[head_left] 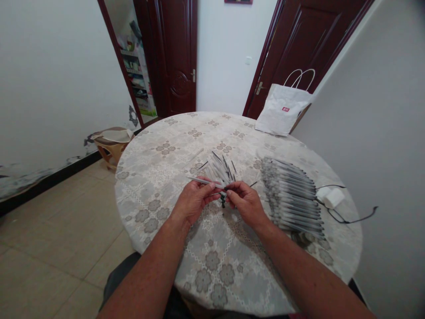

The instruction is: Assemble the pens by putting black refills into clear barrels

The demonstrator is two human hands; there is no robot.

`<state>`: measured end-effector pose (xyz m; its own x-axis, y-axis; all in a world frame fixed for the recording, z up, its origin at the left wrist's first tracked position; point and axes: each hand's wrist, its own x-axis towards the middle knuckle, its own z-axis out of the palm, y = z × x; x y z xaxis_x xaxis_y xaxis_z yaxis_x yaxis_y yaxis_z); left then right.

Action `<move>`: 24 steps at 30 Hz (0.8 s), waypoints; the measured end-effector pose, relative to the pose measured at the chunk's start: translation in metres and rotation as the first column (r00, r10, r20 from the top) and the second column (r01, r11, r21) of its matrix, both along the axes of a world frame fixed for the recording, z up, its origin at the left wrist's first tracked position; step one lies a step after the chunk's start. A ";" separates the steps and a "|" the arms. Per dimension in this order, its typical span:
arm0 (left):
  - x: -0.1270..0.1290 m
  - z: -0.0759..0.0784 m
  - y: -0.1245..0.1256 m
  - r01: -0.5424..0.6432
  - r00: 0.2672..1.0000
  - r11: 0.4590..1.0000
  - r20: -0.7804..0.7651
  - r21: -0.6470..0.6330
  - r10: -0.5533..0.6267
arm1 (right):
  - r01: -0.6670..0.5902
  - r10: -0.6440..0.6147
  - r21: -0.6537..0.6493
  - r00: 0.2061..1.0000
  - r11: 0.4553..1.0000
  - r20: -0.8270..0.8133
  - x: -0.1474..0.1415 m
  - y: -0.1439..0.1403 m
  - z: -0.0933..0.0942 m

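Observation:
My left hand (194, 200) pinches a slim pale pen (203, 180) that points left over the round table (159, 186). My right hand (245, 201) meets it fingertip to fingertip and grips a small dark pen part (223, 198) at the pen's near end. Just beyond my fingers lies a loose pile of pen pieces (219, 168), pale tubes and dark thin refills. To the right, several finished pens (292, 195) lie side by side in a long row.
A white paper bag (282, 108) leans at the table's far edge against a dark door. A white charger (332, 197) with a black cable lies at the right rim. A low stool (113, 144) stands on the floor to the left.

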<state>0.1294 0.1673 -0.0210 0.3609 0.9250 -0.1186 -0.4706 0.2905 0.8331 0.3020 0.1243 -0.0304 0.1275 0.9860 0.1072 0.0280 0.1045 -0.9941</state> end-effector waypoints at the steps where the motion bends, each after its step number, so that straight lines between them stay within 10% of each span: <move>1: 0.000 0.000 0.000 -0.003 1.000 1.000 -0.007 0.006 0.003 | 0.002 -0.002 -0.002 1.000 1.000 0.007 0.000 0.000 0.000; 24: 0.002 0.001 -0.001 -0.006 0.997 1.000 -0.075 0.015 0.007 | 0.059 -0.072 0.081 0.981 0.995 0.179 0.002 -0.003 -0.007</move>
